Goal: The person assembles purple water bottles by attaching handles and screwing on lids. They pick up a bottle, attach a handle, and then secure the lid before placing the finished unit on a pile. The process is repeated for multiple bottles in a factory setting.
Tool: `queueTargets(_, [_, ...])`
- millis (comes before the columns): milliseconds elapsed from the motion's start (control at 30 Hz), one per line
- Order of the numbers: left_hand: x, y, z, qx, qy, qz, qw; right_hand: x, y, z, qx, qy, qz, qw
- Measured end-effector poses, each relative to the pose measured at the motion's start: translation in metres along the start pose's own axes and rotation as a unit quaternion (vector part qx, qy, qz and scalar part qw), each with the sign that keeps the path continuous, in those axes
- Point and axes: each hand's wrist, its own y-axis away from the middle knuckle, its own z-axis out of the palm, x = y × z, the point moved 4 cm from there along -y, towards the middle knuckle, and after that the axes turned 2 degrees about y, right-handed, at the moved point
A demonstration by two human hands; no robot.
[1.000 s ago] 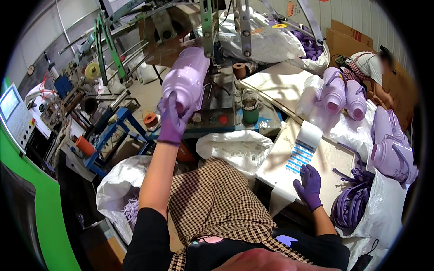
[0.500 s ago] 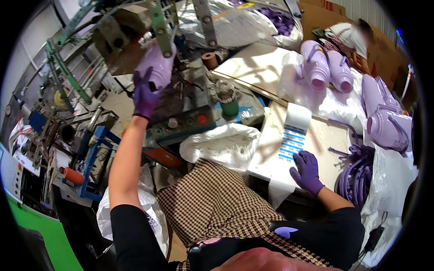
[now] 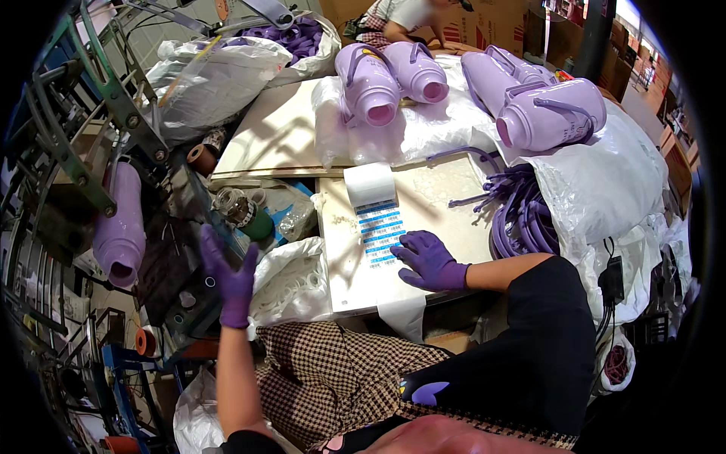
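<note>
My left hand [image 3: 229, 276], in a purple glove, is raised with thumb and fingers spread and nothing in it. To its left, apart from it, a lilac flask body [image 3: 121, 234] sits in the machine [image 3: 94, 178], its open neck pointing down toward me. My right hand [image 3: 431, 261], gloved alike, rests at the right edge of a strip of blue-and-white labels [image 3: 382, 231], fingers outstretched and thumb apart. The strip comes off a white roll [image 3: 370, 184] on a pale board [image 3: 446, 197]. Whether a fingertip has a label on it I cannot tell.
Several lilac flask bodies [image 3: 370, 87] lie on white plastic at the back. Purple straps [image 3: 525, 216] are bundled right of the board. A white bag of pale rings [image 3: 291, 284] stands between my hands, near a green jar [image 3: 253, 219]. Another person [image 3: 401, 23] bends at the back.
My left hand has let go of the flask body in the machine and drawn back to the right. My view has turned rightward. My right hand remains by the labels.
</note>
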Motion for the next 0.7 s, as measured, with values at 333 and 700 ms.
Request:
queueTargets(333, [-0.116,-0.006,0.132,0.238,0.133,-0.319,0.908,0.006,-0.007,-0.009,-0.022,-0.038,0.002,0.999])
queueTargets(700, [-0.084,-0.03,0.118,0.152,0.145,-0.225,0.951,0.007,-0.005,-0.001,-0.037,-0.051,0.009,0.998])
